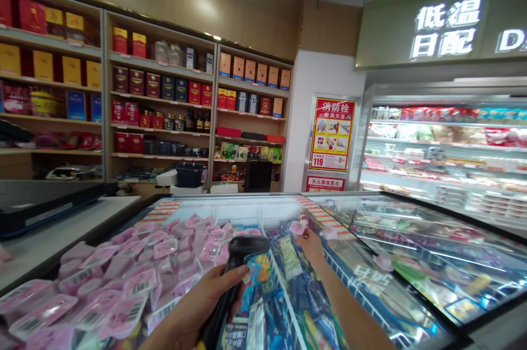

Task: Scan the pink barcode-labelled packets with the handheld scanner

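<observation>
My left hand (pixel 206 300) is wrapped around the handle of a black barcode scanner (pixel 247 246), held upright over the freezer. My right hand (pixel 309 244) reaches forward above the wire basket section, fingers closed on a small pink-lidded tub (pixel 298 227), which is somewhat blurred. To the left lies a heap of similar pink tubs (pixel 140 284) with barcode labels, spread over the freezer. Below the scanner and the right forearm are colourful ice-cream packets (pixel 292 257), mostly blue, split by a white wire divider (pixel 288 306).
A sliding glass lid (pixel 411 262) with a black frame covers the freezer's right side. A pale counter (pixel 94 213) with a dark flat device (pixel 45 204) stands left. Shelves of boxed goods (pixel 160 86) line the back; a lit chiller (pixel 444 152) is at right.
</observation>
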Motion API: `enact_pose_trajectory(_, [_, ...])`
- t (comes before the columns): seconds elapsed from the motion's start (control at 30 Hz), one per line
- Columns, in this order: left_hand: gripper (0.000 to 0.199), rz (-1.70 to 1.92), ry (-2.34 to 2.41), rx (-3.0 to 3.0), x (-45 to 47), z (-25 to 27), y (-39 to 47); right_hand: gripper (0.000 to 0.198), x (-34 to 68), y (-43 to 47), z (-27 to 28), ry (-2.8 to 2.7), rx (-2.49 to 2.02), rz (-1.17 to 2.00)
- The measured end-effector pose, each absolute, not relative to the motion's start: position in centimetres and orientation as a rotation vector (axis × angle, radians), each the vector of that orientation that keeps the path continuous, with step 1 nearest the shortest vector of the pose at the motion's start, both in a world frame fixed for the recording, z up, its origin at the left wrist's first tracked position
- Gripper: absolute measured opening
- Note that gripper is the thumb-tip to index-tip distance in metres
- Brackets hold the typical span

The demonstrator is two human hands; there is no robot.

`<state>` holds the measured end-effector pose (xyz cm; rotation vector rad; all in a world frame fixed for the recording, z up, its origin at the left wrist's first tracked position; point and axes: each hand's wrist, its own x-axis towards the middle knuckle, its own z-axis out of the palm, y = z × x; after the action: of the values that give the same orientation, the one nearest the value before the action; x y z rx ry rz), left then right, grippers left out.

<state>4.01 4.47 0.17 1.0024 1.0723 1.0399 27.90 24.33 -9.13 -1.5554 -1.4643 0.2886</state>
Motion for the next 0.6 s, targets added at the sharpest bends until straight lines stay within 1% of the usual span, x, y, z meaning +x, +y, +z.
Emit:
enact_pose_trajectory(0.07, [0.029, 1.043, 1.043, 1.03, 3.9, 0.5, 4.0, 0.027, 26.9, 23.0, -9.1, -1.489, -1.446, 0.345])
enact_pose_trajectory(0.2, [0.03, 1.047, 1.003, 1.082, 4.0, 1.0, 3.1, 0.023, 25.1, 21.4, -8.9, -1.523, -1.282, 0.446])
enact_pose_trajectory(0.37, [0.03, 1.025, 1.012, 1.089, 3.9, 0.8, 2.7, 0.023, 23.2, 20.3, -8.8, -1.582, -1.185, 0.47])
enact_pose_trajectory(0.5, [0.032, 1.042, 1.011, 1.077, 3.8, 0.8, 2.7, 0.025, 21.9, 19.7, -9.0, -1.624, -1.215, 0.461])
enact_pose_trajectory(0.6, [0.033, 1.072, 1.057, 1.059, 3.6, 1.0, 2.4, 0.027, 21.3, 19.6, -9.3, -1.67, -1.335, 0.33])
